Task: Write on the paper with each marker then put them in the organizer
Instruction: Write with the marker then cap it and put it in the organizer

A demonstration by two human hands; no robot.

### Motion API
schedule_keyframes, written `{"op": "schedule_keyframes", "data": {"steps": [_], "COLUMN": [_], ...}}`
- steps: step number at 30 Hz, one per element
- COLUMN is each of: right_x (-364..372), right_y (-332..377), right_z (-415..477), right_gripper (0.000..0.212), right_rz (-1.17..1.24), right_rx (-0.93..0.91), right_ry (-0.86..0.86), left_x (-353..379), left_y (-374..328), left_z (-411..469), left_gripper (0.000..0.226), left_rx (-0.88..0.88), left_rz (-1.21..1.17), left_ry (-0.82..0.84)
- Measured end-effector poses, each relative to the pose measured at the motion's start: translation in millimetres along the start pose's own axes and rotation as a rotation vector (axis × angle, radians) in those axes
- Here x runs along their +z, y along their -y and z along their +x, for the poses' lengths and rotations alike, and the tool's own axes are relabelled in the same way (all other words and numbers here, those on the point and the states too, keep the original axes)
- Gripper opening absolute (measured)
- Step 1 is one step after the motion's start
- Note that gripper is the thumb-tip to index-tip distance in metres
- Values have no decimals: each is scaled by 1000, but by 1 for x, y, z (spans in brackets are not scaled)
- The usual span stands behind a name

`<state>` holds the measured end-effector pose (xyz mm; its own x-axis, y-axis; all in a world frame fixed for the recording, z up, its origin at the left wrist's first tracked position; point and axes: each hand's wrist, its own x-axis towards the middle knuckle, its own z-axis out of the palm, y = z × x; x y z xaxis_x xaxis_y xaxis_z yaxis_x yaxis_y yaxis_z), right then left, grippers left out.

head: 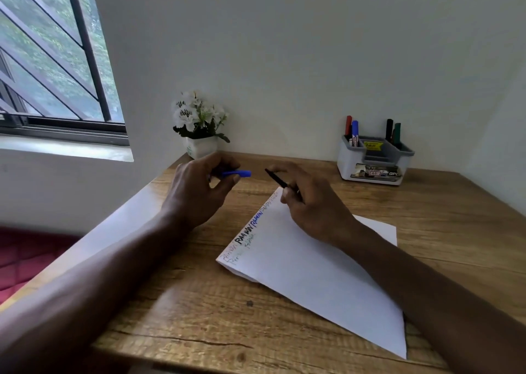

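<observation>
Table [284, 316]: wood-grain top, faint sheen, cracks and knots in the grain. Paper [313, 265]: smooth, matt white sheet. Organizer [375, 157]: smooth plastic, white body with grey tray; flower pot [201, 146] glossy white.

A single head-worn wide-angle view looks forward and down, close over the tabletop [216, 316], facing the wall [284, 60] behind its far edge.

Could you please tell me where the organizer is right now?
In the head view, the organizer stands at the far right of the wooden table against the wall, beyond the paper.
</observation>
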<state>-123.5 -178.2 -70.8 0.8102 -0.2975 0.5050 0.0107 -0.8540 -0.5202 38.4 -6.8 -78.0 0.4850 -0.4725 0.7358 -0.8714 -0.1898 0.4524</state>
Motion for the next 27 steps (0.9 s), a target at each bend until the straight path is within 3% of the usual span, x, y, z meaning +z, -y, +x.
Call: {"op": "schedule_keyframes", "data": {"steps": [4, 6, 10, 13, 16, 22, 27], "right_x": [3, 5, 7, 5, 6, 4, 4], "right_y": [3, 4, 2, 1, 0, -2, -1], "right_z": [0, 0, 1, 8, 11, 12, 5], "right_gripper": [31, 22, 33, 39, 42, 36, 37], "right_rz": [80, 219, 542, 718, 769, 735, 712], "right_rx": [12, 121, 455, 568, 602, 595, 485], "right_ry": [-10, -19, -55, -76, -99, -102, -115], "left_x": [9, 16, 37, 52, 62, 64, 57], "left_y": [3, 4, 5, 8, 14, 19, 13], "left_z": [14, 27, 56, 67, 66, 54, 52], "left_gripper": [17, 18, 21, 20, 21, 22, 30], "left_rx": [11, 33, -25, -36, -22, 10, -31], "left_rz": [111, 171, 237, 289, 388, 434, 445], "left_ry": [30, 82, 184, 259, 330, 279, 302]}}
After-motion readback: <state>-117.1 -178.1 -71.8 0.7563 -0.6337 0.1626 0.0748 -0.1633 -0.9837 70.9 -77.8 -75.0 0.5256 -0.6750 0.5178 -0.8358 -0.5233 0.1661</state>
